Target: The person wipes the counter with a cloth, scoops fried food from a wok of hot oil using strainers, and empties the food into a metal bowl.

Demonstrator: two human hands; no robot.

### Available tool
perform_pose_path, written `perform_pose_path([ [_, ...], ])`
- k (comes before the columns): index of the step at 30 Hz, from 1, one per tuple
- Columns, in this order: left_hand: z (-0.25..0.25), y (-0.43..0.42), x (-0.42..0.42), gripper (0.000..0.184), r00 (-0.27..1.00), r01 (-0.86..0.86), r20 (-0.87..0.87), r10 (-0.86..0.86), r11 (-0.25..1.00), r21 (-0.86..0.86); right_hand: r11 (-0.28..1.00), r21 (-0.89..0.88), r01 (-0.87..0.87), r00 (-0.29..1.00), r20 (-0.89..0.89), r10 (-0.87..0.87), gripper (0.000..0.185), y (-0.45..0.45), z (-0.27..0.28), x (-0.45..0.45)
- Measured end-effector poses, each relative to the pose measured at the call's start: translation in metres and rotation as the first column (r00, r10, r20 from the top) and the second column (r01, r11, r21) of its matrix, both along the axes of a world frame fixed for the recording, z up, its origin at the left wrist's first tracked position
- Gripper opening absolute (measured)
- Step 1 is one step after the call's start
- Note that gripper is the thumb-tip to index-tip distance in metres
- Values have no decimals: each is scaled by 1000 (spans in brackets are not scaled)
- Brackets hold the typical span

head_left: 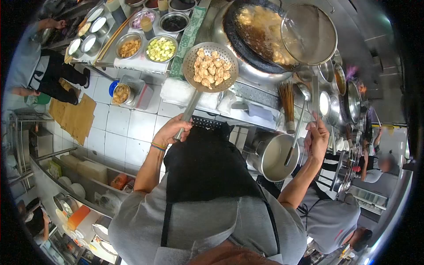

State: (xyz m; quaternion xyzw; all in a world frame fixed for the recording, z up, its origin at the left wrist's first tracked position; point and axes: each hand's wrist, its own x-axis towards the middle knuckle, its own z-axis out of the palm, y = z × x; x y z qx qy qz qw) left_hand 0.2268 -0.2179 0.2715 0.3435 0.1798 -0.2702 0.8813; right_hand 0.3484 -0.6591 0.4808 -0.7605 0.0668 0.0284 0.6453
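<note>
My left hand (174,129) is closed around the handle of a perforated skimmer (233,73). Cooked, browned meat pieces (212,70) lie heaped in its bowl, level with the counter edge. On the right, my right hand (317,136) grips the long handle of a round mesh strainer (309,33). The strainer is over the right side of a black wok (229,37), partly covering it. Bubbling brown oil with pale yellow bits (258,26) fills the wok. Beside my right hand, a ladle (304,90) slants with its handle pointing down.
Bowls of chopped green vegetable (161,48), orange-brown cubes (128,45) and dark sauce (175,22) stand left of the wok. A bamboo brush (289,104) leans near a large pot (277,157). Co-workers stand at left (39,66) and lower right (329,216). Cardboard (73,110) covers some floor tiles.
</note>
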Motion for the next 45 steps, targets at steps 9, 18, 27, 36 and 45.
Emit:
perform_pose_path([
  [9,-4,2,10,30,1000,-8,-26,7,999,-42,961,-221,165,980,149,-134,41,8,-13,26],
  [18,-3,1,12,33,1000,1,-30,0,1000,28,960,-167,224,974,63,-216,43,32,-49,63],
  [27,-7,-5,12,28,1000,-1,-29,2,999,43,955,-103,280,951,165,-261,38,45,-41,59],
  [36,-10,-3,13,29,1000,12,-2,-12,1000,26,974,82,211,975,52,-215,45,25,-48,24],
  [45,-10,-2,14,33,999,19,-29,-17,998,59,938,-328,111,992,97,-83,40,-21,-16,4],
])
